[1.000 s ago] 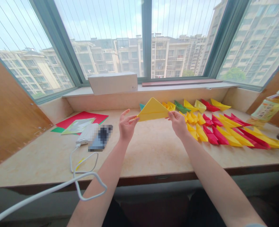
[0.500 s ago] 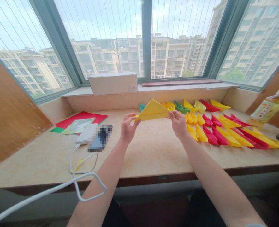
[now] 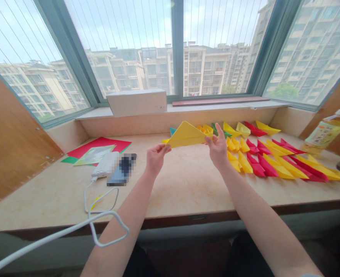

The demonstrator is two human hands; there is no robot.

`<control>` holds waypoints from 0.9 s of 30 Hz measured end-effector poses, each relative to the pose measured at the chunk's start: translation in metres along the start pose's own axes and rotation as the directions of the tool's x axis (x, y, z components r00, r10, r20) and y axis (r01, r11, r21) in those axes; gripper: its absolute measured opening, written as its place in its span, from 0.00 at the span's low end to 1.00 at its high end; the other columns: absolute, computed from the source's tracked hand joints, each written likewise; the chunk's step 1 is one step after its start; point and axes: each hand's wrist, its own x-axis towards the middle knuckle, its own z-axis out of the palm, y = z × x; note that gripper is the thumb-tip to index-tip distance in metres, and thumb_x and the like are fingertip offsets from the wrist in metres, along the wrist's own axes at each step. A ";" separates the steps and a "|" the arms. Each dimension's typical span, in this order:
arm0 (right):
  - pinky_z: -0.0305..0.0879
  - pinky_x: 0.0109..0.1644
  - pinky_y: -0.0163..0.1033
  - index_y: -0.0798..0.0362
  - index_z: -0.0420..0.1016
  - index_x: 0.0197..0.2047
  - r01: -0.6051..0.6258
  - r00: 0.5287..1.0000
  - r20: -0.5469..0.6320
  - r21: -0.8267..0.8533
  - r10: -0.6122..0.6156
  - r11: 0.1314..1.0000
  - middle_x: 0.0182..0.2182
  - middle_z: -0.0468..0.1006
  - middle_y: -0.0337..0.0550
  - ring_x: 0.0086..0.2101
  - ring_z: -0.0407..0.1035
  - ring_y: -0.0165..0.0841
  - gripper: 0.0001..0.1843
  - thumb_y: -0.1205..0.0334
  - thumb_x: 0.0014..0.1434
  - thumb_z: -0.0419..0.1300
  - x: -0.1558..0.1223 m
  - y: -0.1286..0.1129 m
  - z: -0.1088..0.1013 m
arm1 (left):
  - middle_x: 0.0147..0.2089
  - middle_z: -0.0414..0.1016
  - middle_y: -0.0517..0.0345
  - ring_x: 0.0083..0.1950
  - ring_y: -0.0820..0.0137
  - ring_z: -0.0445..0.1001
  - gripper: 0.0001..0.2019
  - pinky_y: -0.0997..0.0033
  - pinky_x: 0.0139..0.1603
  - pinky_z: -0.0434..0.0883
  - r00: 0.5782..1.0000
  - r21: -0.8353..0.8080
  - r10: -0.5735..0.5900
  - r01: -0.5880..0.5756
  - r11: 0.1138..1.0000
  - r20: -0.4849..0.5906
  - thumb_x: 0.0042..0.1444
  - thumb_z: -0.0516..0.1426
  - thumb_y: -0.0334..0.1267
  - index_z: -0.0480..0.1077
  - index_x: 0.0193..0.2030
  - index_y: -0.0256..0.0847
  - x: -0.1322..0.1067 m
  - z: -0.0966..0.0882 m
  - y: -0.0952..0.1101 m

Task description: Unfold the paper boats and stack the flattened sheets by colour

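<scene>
Head cam: both hands had the yellow paper [image 3: 185, 135] up over the desk [image 3: 187, 181], left hand [image 3: 155, 157] pinching its left tip, right hand [image 3: 218, 148] pinching the right corner with a finger sticking up, folded boats [image 3: 262, 154] lined up just right.

Both hands are up over the tabletop [image 3: 187, 184], the left hand [image 3: 155, 157] pinching the left corner of a yellow folded paper [image 3: 185, 135] and the right hand [image 3: 218, 148] gripping its right corner, one finger pointing up. Just right of the right hand lie rows of folded paper shapes [image 3: 274, 157] in yellow, red and green, with a bottle [image 3: 325, 130] far beyond them. Left of the left hand sit a power bank [image 3: 106, 163], a phone [image 3: 120, 171], a white cable [image 3: 100, 215] and flat coloured sheets [image 3: 100, 144], and a white box [image 3: 137, 102] rests on the sill beyond the hands.
</scene>
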 end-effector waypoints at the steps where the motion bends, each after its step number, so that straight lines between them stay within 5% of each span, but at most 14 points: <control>1: 0.70 0.40 0.41 0.49 0.73 0.52 -0.009 1.000 0.021 0.016 0.009 1.000 0.36 0.78 0.44 0.33 0.71 0.34 0.23 0.46 0.58 0.61 0.000 0.000 0.001 | 0.38 0.82 0.52 0.38 0.67 0.79 0.17 0.59 0.47 0.77 1.000 -0.004 0.025 -0.025 1.000 -0.018 0.47 0.67 0.48 0.79 0.38 0.36 0.000 0.001 0.000; 8: 0.70 0.37 0.41 0.49 0.69 0.35 -0.019 0.999 0.044 0.041 0.018 0.999 0.29 0.74 0.39 0.30 0.70 0.33 0.14 0.48 0.55 0.62 -0.001 0.000 0.005 | 0.37 0.80 0.57 0.37 0.71 0.79 0.30 0.66 0.43 0.78 0.983 0.023 0.174 -0.173 0.985 -0.062 0.52 0.66 0.47 0.66 0.62 0.46 0.004 0.000 0.002; 14: 0.72 0.39 0.42 0.49 0.69 0.34 0.041 0.998 -0.047 0.053 -0.038 0.998 0.30 0.74 0.40 0.32 0.69 0.34 0.15 0.46 0.54 0.63 -0.001 0.000 0.005 | 0.35 0.81 0.56 0.35 0.71 0.79 0.15 0.67 0.41 0.77 0.985 0.056 0.170 -0.169 0.984 -0.016 0.50 0.67 0.45 0.76 0.41 0.39 0.005 -0.003 0.002; 19: 0.70 0.36 0.42 0.52 0.77 0.38 -0.025 0.999 -0.022 0.031 0.025 0.999 0.31 0.79 0.43 0.30 0.72 0.34 0.17 0.47 0.53 0.65 -0.003 0.007 0.010 | 0.39 0.82 0.52 0.36 0.67 0.80 0.17 0.65 0.39 0.78 0.990 0.069 0.044 -0.035 0.997 -0.132 0.50 0.66 0.46 0.78 0.43 0.37 0.006 -0.003 -0.006; 23: 0.67 0.28 0.39 0.53 0.82 0.41 -0.069 0.998 -0.015 -0.049 0.068 0.996 0.25 0.79 0.41 0.23 0.69 0.31 0.19 0.48 0.53 0.65 -0.006 0.009 0.009 | 0.25 0.79 0.58 0.25 0.69 0.77 0.16 0.69 0.32 0.75 0.984 0.339 0.068 -0.008 0.941 -0.165 0.56 0.61 0.46 0.80 0.45 0.37 0.002 -0.003 -0.008; 27: 0.65 0.27 0.38 0.55 0.82 0.45 -0.075 0.997 0.004 -0.198 0.078 0.977 0.19 0.75 0.38 0.21 0.67 0.32 0.21 0.48 0.57 0.62 -0.009 0.011 0.007 | 0.19 0.72 0.62 0.20 0.71 0.71 0.15 0.70 0.29 0.70 0.978 0.579 0.202 -0.132 0.805 -0.058 0.62 0.55 0.43 0.79 0.48 0.39 -0.001 -0.007 -0.010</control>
